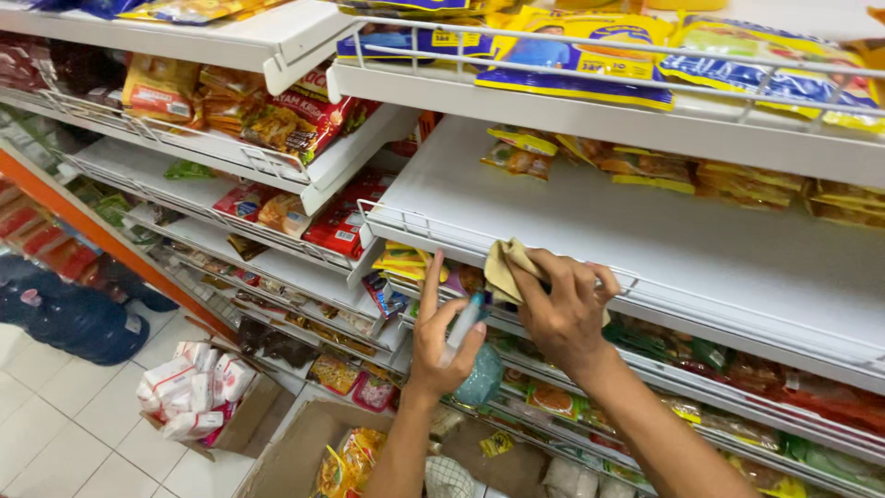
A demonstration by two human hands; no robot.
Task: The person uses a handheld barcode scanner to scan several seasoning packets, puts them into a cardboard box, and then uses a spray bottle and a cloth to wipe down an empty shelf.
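- Left hand (441, 343) grip closed round a spray bottle (472, 355): teal body below the palm, white nozzle up by the index finger, which is raised
- Right hand (560, 309) grip pinched on a tan cloth (505, 267), pressed to the front wire rail of the white shelf (645, 240)
- Progress, as a judgement: the front and middle of that shelf are bare and look clean; yellow snack packets (645, 171) are pushed to the back, so the wipe looks under way at the front edge, with the back strip under the packets left
- Shelf above holds blue-and-yellow bags (590, 57) behind a wire rail
- Shelves to the left carry red and orange packets (295, 120); lower tiers packed with mixed sachets, detail too small to tell
- Floor: open cardboard box (304, 452) with a yellow packet inside; a second box (244, 415) beside it holds white-and-red packs (189, 383)
- Blue water jugs (74, 314) stand on the tiles at far left
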